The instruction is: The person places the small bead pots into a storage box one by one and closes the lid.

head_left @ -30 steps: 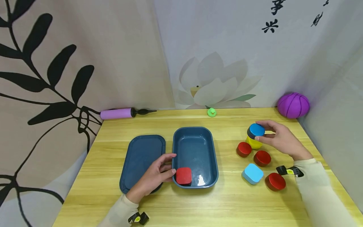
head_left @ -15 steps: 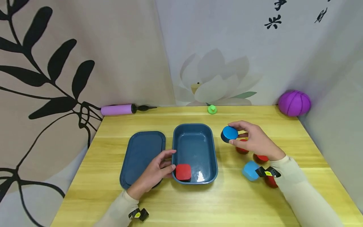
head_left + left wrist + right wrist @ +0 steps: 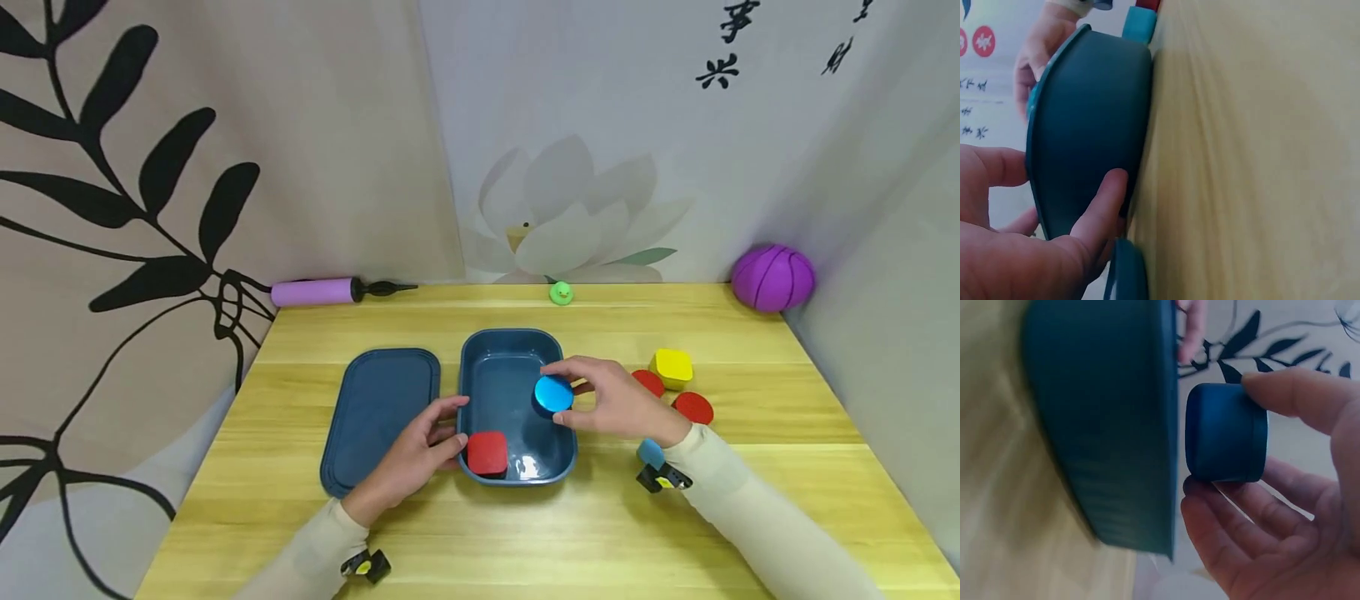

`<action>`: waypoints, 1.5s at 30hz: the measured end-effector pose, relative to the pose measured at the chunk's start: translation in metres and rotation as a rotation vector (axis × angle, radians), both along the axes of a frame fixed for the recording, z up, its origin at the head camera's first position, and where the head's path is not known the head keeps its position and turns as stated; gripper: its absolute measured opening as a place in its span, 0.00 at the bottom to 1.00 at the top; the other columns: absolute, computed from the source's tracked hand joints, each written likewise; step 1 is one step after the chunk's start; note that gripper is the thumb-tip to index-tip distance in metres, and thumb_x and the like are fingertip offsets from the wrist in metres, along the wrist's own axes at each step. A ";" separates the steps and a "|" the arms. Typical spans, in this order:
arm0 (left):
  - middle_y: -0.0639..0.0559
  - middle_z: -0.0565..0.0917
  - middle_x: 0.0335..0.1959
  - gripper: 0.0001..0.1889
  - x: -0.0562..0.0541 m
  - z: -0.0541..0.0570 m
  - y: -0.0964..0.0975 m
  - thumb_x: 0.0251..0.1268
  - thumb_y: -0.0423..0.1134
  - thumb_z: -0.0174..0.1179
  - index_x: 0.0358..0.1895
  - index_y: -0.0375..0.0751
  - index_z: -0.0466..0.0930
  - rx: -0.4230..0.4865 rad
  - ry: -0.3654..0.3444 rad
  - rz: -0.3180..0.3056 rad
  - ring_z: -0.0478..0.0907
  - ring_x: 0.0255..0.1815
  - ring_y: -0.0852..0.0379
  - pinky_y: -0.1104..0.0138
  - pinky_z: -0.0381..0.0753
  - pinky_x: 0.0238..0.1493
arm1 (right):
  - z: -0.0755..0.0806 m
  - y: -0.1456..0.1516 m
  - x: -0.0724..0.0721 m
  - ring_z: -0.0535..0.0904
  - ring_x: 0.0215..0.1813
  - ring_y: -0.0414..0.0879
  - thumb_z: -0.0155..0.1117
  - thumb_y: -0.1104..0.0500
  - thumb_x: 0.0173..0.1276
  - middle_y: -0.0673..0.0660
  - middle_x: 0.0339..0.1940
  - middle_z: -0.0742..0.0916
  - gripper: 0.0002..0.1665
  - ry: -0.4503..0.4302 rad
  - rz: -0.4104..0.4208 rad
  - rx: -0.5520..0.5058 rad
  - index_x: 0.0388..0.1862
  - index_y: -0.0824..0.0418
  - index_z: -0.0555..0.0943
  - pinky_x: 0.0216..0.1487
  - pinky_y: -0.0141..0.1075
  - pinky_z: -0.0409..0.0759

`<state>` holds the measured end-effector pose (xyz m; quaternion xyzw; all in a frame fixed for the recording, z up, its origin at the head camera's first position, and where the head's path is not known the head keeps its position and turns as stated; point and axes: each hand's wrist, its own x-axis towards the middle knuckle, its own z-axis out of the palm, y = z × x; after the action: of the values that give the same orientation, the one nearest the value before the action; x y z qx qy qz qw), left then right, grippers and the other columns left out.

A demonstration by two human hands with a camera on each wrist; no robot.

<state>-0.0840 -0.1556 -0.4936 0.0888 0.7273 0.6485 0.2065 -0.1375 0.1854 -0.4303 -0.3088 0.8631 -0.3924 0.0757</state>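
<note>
My right hand (image 3: 626, 402) pinches a round blue block (image 3: 553, 393) between thumb and fingers, over the right side of a deep blue box (image 3: 501, 371). In the right wrist view the block (image 3: 1225, 434) shows as a short cylinder close over the box rim. A red square block (image 3: 487, 452) sits in the box's near left corner. My left hand (image 3: 412, 454) rests against the box's left side. The left wrist view shows its thumb on the outer wall (image 3: 1088, 125) and a fingertip at the rim. Left of the box lies a flat blue lid (image 3: 378, 417).
On the right stand a yellow block (image 3: 672, 367), two red round blocks, one here (image 3: 693, 407), and a light blue block (image 3: 650, 453), partly hidden by my right wrist. Along the back are a purple pump (image 3: 313, 292), a small green duck (image 3: 561, 293) and a purple ball (image 3: 773, 278).
My right hand has lifted the round blue block off the yellow block and carried it left, over the box. My left hand has stayed at the box's side.
</note>
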 end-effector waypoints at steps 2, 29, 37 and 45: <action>0.37 0.68 0.78 0.31 0.002 0.000 0.000 0.81 0.38 0.59 0.82 0.50 0.62 -0.002 -0.020 0.000 0.77 0.71 0.40 0.54 0.90 0.56 | -0.006 -0.007 0.003 0.85 0.56 0.46 0.81 0.53 0.65 0.52 0.62 0.87 0.36 0.009 0.032 0.027 0.70 0.58 0.81 0.57 0.48 0.89; 0.30 0.67 0.75 0.33 -0.001 0.006 -0.005 0.82 0.42 0.59 0.84 0.48 0.58 0.023 -0.051 -0.057 0.78 0.69 0.41 0.50 0.89 0.58 | -0.015 -0.048 0.016 0.85 0.54 0.40 0.85 0.49 0.60 0.48 0.56 0.91 0.30 0.049 0.284 0.385 0.61 0.53 0.86 0.57 0.36 0.86; 0.32 0.68 0.76 0.33 -0.002 0.004 -0.006 0.82 0.43 0.60 0.83 0.51 0.59 0.035 -0.062 -0.053 0.78 0.69 0.42 0.52 0.89 0.57 | -0.013 -0.048 0.015 0.85 0.55 0.42 0.84 0.48 0.62 0.50 0.58 0.91 0.31 0.017 0.280 0.373 0.62 0.55 0.86 0.60 0.38 0.86; 0.31 0.69 0.75 0.34 -0.003 0.004 -0.006 0.81 0.42 0.60 0.84 0.48 0.58 0.028 -0.067 -0.052 0.80 0.67 0.43 0.51 0.90 0.55 | -0.006 -0.030 0.015 0.87 0.49 0.44 0.77 0.48 0.70 0.51 0.53 0.90 0.27 0.084 0.235 0.200 0.64 0.56 0.85 0.52 0.39 0.87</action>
<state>-0.0872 -0.1612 -0.4893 0.0889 0.7083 0.6557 0.2460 -0.1227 0.1550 -0.4363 -0.4147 0.8582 -0.2798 0.1153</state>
